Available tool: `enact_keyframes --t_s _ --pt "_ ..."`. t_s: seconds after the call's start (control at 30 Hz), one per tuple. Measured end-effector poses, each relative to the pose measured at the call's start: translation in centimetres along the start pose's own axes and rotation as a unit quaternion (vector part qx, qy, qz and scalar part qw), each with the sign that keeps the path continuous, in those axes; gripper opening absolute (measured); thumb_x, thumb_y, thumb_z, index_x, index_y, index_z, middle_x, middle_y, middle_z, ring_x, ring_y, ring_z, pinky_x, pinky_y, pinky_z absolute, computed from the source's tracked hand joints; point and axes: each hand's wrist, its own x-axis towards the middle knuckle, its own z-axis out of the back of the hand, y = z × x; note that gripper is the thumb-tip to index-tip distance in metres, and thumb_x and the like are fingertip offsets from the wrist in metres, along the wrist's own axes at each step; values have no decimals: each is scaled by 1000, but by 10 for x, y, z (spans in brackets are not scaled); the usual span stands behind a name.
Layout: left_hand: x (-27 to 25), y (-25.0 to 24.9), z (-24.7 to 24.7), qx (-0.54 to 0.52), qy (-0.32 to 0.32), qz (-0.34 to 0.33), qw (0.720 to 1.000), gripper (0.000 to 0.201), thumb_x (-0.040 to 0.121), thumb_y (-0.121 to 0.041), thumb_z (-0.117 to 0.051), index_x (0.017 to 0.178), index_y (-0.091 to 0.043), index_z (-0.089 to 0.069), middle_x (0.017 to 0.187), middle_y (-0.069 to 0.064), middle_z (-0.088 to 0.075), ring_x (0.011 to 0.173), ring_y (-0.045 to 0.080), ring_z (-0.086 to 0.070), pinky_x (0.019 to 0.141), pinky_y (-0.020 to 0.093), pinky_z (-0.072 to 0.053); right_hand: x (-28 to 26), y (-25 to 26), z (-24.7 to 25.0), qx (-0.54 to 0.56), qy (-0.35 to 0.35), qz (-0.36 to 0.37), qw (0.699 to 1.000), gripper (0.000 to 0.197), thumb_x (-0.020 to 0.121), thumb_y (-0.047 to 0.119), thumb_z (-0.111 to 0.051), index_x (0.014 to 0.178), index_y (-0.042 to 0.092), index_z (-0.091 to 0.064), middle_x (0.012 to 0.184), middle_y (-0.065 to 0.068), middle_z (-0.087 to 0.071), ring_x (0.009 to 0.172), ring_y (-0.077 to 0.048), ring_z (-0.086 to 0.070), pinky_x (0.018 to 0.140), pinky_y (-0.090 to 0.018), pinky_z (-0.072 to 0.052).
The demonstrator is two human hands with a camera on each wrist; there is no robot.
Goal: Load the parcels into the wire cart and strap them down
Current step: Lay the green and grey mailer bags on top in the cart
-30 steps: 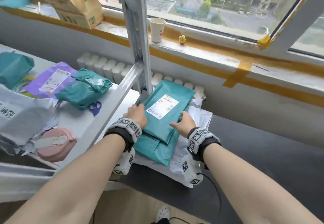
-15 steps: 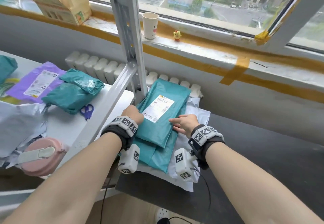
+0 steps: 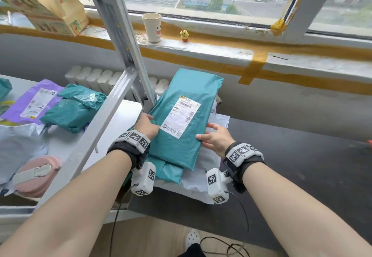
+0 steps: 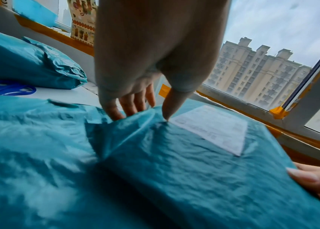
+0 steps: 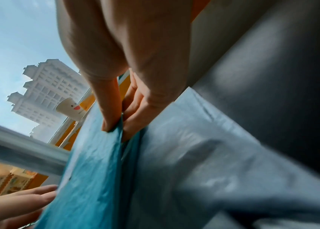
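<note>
Top teal parcel [image 3: 187, 120] in both hands, long axis running away from the person toward the window, tipped a little to the right at its far end, white shipping label [image 3: 181, 117] facing up. The left hand [image 3: 148, 125] grips the near left edge, thumb pressed on top beside the label and fingers tucked under the edge; the right hand [image 3: 216, 138] pinches the near right edge, thumb on top and fingers beneath, as the right wrist view shows. This parcel lies on a second teal parcel [image 3: 167, 171] whose near end sticks out below it, and both sit on a pale grey mailer bag [image 3: 198, 186] spread over a dark grey surface [image 3: 302, 166]. Just left of the stack stands a grey metal upright [image 3: 118, 27] with a slanting bar [image 3: 94, 136] running down toward the person. Beyond the bar, a white tabletop [image 3: 124, 113] carries a crumpled teal parcel [image 3: 74, 111], a purple mailer [image 3: 30, 103], blue scissors [image 4: 8, 90] and a pink round container [image 3: 36, 178]. Behind runs a white radiator [image 3: 94, 76], above it a windowsill [image 3: 221, 47] edged in orange tape, with a paper cup [image 3: 152, 27], a small yellow chick figure [image 3: 183, 35] and a printed carton [image 3: 46, 13]. Apartment blocks and a road show through the glass.
</note>
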Motion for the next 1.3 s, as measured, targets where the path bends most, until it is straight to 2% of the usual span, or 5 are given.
enact_keyframes --t_s 0.23,0.43,0.67,1.03,1.3 --pt "-61 -65 -38 -119 181 -47 975 44 84 5 -62 125 -8 -51 102 15 -62 72 20 -56 57 23 -50 -67 3 103 35 -22 73 996 65 77 -16 -64 130 16 -44 96 -14 -68 76 -19 -68 63 -26 -58" --pt "-150 -136 -117 -135 291 -101 942 33 83 10 -60 105 -16 -57 101 11 -65 79 21 -60 70 32 -50 -153 -13 221 66 -94 127 985 67 77 -17 -63 133 16 -43 100 -17 -68 83 -25 -67 75 -36 -58" --pt "-272 -201 -253 -61 386 -133 911 59 79 7 -67 132 -13 -51 124 9 -60 108 26 -59 78 36 -51 -271 -63 367 75 -237 152 957 74 76 -21 -61 137 13 -37 87 -13 -63 73 -22 -65 61 -39 -58" --pt "-412 -271 -447 109 491 -209 839 47 81 1 -67 125 -14 -57 120 6 -61 107 26 -61 89 40 -53 -367 -149 522 109 -489 100 860 54 67 -16 -73 117 -6 -58 93 -10 -64 87 -26 -62 85 -46 -54" --pt "-448 -327 -597 252 540 -272 756 36 80 -2 -67 112 -18 -63 110 9 -62 102 28 -61 83 39 -56 -355 -183 612 161 -579 26 799 107 62 4 -84 143 36 -21 134 -6 -53 118 -26 -55 94 -46 -50"
